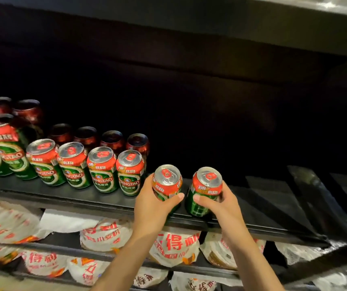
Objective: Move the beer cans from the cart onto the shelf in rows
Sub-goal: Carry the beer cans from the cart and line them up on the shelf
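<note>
Two hands, left (154,206) and right (221,203), each wrapped round one beer can (166,181) (205,185) above the shelf (67,196).

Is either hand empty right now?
No: the left hand grips one beer can and the right hand grips another can at the shelf edge.

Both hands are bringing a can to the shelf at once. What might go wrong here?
The left hand holds its can close to the last standing can; a nudge might topple that front row. The can gripped by the right hand sits near the front edge of the shelf, so it may slip off onto the bags below.
</note>
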Demonstrator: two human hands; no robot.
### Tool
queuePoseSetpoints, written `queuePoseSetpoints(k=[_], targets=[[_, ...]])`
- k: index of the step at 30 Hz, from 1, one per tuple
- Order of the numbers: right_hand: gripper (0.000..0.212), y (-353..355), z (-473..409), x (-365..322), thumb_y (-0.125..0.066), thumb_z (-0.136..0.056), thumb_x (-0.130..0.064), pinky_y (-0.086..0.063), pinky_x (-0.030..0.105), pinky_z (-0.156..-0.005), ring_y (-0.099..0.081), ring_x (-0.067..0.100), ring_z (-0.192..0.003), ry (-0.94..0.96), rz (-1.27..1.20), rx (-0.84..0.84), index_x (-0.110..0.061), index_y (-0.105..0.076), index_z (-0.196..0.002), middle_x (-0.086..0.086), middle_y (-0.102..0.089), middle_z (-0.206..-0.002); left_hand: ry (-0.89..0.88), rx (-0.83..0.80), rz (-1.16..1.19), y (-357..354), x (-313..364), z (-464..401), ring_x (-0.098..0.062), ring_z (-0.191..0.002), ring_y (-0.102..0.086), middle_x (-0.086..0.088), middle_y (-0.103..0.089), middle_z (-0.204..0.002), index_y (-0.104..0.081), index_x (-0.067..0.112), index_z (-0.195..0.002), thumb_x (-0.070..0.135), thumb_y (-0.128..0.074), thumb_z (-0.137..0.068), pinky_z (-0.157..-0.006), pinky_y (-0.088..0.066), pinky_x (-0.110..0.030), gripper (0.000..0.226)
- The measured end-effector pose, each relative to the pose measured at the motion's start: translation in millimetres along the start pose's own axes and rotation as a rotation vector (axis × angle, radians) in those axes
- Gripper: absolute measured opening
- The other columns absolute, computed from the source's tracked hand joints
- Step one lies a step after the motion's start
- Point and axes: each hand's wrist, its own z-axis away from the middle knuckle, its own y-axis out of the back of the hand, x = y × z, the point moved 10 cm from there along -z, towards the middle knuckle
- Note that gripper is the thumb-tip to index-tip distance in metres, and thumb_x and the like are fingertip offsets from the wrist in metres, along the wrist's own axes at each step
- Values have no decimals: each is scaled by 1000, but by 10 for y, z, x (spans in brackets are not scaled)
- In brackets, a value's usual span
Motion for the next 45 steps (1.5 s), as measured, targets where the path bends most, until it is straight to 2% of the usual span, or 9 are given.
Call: queuePoseSetpoints(k=[3, 7, 10, 14, 20, 26, 36, 42, 45], targets=[[52, 40, -176, 8, -76, -75, -17, -47, 17, -81, -63, -1, -101, 12, -11, -35, -31, -56, -120, -12, -68, -109, -20, 78, 26, -88, 43, -122, 4, -101, -57, 16, -61, -111, -47, 25, -128, 24, -81, -70, -83, -44, -11, 67], [48, 89, -431, 47, -77, -74, -15, -49, 17, -77, -64, 1, -97, 2, -17, -56, -26, -57, -116, -6, -68, -107, -37, 166, -24, -157, 72, -284, -2, -98, -56, 14, -59, -108, -47, 25, -126, 26, -81, -70, -86, -43, -18, 65], [40, 105, -595, 92, -79, -71, -13, -51, 20, -76, -67, 7, -92, -26, -38, -54, -22, -60, -106, -1, -71, -100, -34, 198, -42, -194, 78, -381, 3, -89, -56, 17, -60, -98, -50, 27, -112, 27, -81, -70, -75, -42, -9, 52], [38, 71, -730, 137, -78, -73, -11, -51, 26, -82, -69, 12, -92, -17, -49, -115, -15, -65, -109, 2, -73, -98, -10, 240, -42, -195, 37, -491, 3, -82, -58, 13, -62, -89, -53, 21, -98, 27, -81, -70, -66, -42, -12, 41], [55, 40, -871, 214, -80, -70, -12, -51, 25, -85, -67, 10, -98, 12, -53, -83, -18, -58, -120, -1, -70, -106, -12, 284, -55, -168, -13, -606, -6, -82, -59, 6, -63, -89, -52, 18, -96, 28, -82, -68, -67, -44, -18, 42], [54, -33, -922, 201, -79, -73, -18, -49, 18, -82, -63, 3, -98, 85, 8, 15, -33, -49, -116, -11, -64, -108, -48, 219, 22, -193, -71, -675, -3, -88, -60, 7, -63, -95, -51, 20, -102, 24, -82, -69, -71, -45, -15, 46], [55, -19, -898, 368, -77, -73, 0, -51, 18, -82, -64, 5, -100, 88, 81, 21, -26, -51, -113, -3, -66, -110, -167, 51, -139, -205, -345, -681, -4, -100, -57, 6, -59, -106, -46, 20, -113, 20, -73, -78, -86, -50, -26, 44], [68, 45, -872, 381, -86, -62, -10, -50, 17, -80, -62, 3, -95, 80, 94, 178, -17, -49, -119, -6, -64, -106, -212, 64, -111, -200, -292, -665, -2, -98, -55, 7, -57, -109, -44, 21, -115, 19, -74, -79, -78, -44, -11, 47], [59, 39, -886, 420, -82, -70, -10, -49, 15, -77, -62, 6, -96, 53, 59, 160, -13, -50, -119, -1, -64, -107, -231, 64, -116, -198, -281, -666, -5, -98, -55, 7, -56, -108, -42, 25, -113, 19, -74, -79, -81, -44, -15, 47]])
